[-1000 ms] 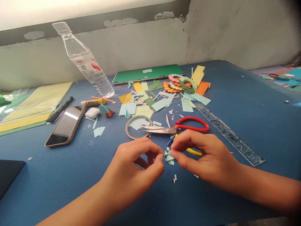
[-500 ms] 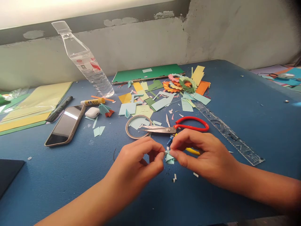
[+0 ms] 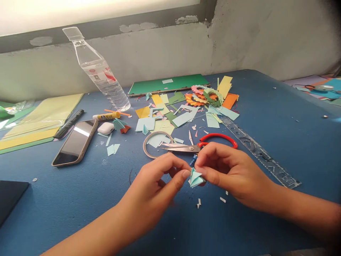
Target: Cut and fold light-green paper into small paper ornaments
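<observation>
Your right hand [image 3: 230, 170] is clamped on the folded blue-green paper [image 3: 196, 179], just left of its fingertips; your left hand [image 3: 161, 186] meets the paper's left edge, grip undetermined. Long axis unclear. Far left, the red-printed bottle label [image 3: 102, 75] is illegible; glue stick [image 3: 108, 116] lettering likewise.

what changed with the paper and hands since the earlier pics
The folded paper has turned and shifted slightly right, showing its folds more openly. The left hand moved slightly right with it; the right hand now hides the yellow piece seen behind it before. Nothing was let go: both hands keep the paper at their fingertips. Scissors, ruler, phone and bottle stayed put.
</observation>
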A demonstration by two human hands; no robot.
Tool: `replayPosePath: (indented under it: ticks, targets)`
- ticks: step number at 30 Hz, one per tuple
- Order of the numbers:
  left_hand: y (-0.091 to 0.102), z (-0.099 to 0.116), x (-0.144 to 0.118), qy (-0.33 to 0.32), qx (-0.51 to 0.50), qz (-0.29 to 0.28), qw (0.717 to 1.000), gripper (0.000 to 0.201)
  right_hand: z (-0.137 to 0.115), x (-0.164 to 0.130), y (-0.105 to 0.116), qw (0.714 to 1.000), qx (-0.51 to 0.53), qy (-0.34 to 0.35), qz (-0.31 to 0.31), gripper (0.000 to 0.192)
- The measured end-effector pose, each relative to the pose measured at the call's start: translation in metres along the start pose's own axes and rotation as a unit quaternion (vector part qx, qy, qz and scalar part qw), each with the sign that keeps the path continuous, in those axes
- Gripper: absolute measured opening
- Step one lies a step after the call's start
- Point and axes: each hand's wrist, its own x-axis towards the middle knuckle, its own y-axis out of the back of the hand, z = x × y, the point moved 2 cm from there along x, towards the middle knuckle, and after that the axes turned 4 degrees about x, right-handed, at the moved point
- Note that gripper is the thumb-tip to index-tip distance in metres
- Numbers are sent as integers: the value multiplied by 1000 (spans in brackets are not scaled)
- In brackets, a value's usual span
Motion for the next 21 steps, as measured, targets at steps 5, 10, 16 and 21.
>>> replayPosePath:
  ticks: [5, 10, 16, 21]
  targets:
    - [3, 2, -1, -78, 117, 74, 987, 11, 0, 1, -1, 999, -43, 27, 6, 5]
    - [2, 4, -2, -128, 174, 108, 970, 13, 0, -2, -2, 995, -81, 53, 11, 5]
    - [1, 4, -4, -173, 188, 140, 957, 12, -1, -3, -2, 991, -97, 83, 27, 11]
    - [2, 10, -12, -247, 272, 217, 904, 11, -2, -2, -1, 987, -119, 82, 64, 5]
